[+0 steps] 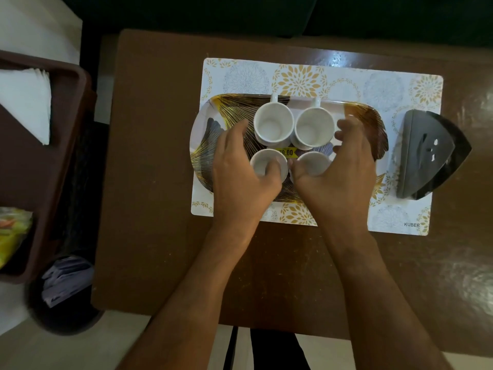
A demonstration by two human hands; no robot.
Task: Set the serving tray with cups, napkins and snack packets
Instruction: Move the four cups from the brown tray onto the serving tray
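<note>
A patterned serving tray (202, 145) with gold and black leaf marks lies on a floral placemat (301, 78). Several white cups stand on it: two at the back (272, 126) (313, 128) and two at the front. My left hand (240, 172) grips the front left cup (262, 162), thumb over its rim. My right hand (344, 172) holds the front right cup (313, 161), fingers spread past its right side. White napkins (26, 100) and yellow-green snack packets (12, 233) lie in a brown tray (66, 161) at the left.
A dark napkin holder (426, 153) stands on the placemat's right end. The brown table (149, 182) extends around the mat. A black bin (66, 289) with paper in it sits on the floor at the lower left.
</note>
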